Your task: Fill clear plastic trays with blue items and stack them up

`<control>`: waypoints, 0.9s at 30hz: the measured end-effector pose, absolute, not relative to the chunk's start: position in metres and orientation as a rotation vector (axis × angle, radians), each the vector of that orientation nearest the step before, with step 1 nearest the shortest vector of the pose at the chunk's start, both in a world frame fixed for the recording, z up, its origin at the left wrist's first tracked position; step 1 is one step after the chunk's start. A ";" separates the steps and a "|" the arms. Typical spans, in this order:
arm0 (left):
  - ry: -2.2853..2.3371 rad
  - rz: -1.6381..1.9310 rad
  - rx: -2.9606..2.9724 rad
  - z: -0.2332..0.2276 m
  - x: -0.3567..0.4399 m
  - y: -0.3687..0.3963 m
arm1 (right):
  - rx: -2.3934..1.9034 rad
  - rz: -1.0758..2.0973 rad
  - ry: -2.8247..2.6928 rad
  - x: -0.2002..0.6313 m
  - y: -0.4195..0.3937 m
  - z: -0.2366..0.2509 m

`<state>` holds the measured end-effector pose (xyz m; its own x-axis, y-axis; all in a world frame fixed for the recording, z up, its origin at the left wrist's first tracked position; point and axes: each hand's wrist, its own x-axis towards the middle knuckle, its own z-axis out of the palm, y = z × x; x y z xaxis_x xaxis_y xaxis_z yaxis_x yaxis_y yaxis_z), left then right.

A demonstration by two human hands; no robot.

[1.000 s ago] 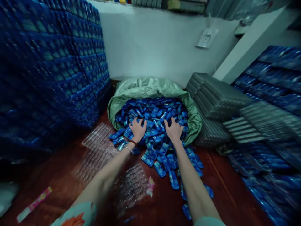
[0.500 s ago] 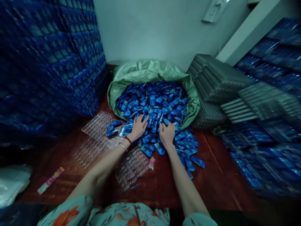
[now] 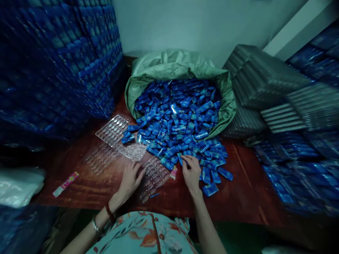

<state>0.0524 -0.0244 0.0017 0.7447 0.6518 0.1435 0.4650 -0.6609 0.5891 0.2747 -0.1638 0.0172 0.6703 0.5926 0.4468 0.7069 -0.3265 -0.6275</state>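
A big heap of small blue wrapped packets spills from the mouth of a green woven sack onto a reddish-brown table. My right hand is at the heap's near edge, fingers curled, thumb and forefinger closed on a small blue packet. To its left, my left hand holds nothing, with thumb and fingers apart. It is beside a clear moulded plastic tray with rows of hollows. More clear trays lie overlapping farther left.
Blue packs are stacked high at left, others at right. Stacked grey trays stand beside the sack. A pink strip, a small pink wrapper and a white plastic bag lie nearer me. A wall rises behind.
Both hands have drawn back from the heap toward me, the left one farther, down beside the clear tray. More packets lie in front of the sack. The view has shifted.
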 end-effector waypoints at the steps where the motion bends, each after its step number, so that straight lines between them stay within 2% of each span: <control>1: 0.833 0.375 2.474 -0.003 0.046 -0.034 | -2.013 -0.094 -1.060 0.269 -0.161 0.017; 6: 0.656 0.143 2.710 -0.019 0.034 -0.047 | -2.099 0.122 -1.281 0.261 -0.126 0.015; 12: 0.443 0.020 2.732 -0.023 0.012 -0.011 | -2.360 0.138 -1.542 0.263 -0.121 0.016; 17: 0.310 0.010 2.687 -0.015 0.012 -0.011 | -2.459 0.106 -1.504 0.268 -0.147 0.016; 24: 0.504 0.413 2.491 0.020 0.080 -0.016 | -2.363 0.077 -1.356 0.272 -0.172 0.020; 27: 0.647 0.345 2.561 0.028 0.130 -0.012 | -2.383 0.117 -1.344 0.261 -0.165 0.024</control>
